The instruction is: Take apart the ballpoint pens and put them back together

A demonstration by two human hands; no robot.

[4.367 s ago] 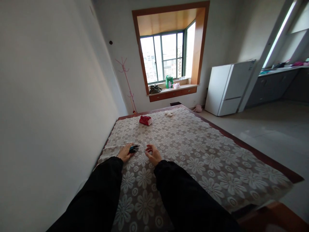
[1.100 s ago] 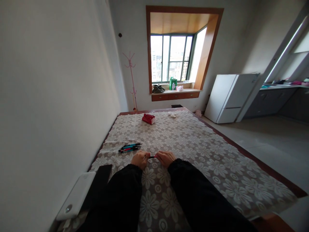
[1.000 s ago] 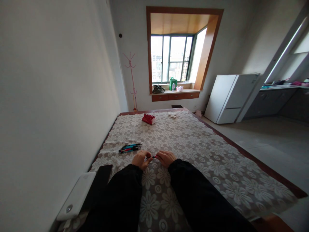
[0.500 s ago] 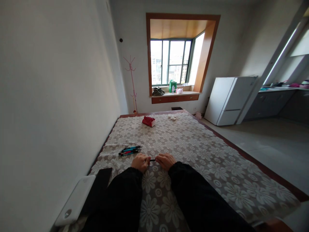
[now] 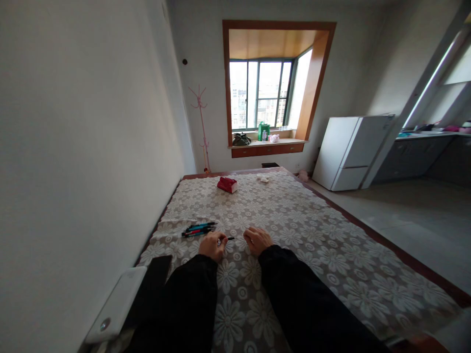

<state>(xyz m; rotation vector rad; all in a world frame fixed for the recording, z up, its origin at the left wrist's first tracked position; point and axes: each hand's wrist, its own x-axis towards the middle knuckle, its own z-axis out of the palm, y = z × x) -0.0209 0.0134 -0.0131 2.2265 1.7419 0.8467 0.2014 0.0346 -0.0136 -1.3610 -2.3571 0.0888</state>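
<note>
My left hand [image 5: 212, 245] is closed around a dark pen [image 5: 228, 239] whose tip sticks out to the right, low over the floral lace cloth [image 5: 294, 230] on the bed. My right hand [image 5: 257, 239] rests just right of it with fingers curled; a small gap separates it from the pen tip, and I cannot tell if it holds anything. A small bunch of pens [image 5: 199, 229], blue, red and black, lies on the cloth just beyond my left hand. Both arms are in black sleeves.
A red packet [image 5: 227, 185] and a small white thing [image 5: 262, 178] lie at the bed's far end. A white device [image 5: 117, 304] and a dark flat object [image 5: 152, 279] sit by the left wall. A white fridge [image 5: 349, 152] stands to the right, a pink coat stand [image 5: 200, 122] by the window.
Both hands were joined on the pen half a second ago; now my right hand has come off it and the pen stays in my left hand. Earlier my left hand lay on the bunch of pens.
</note>
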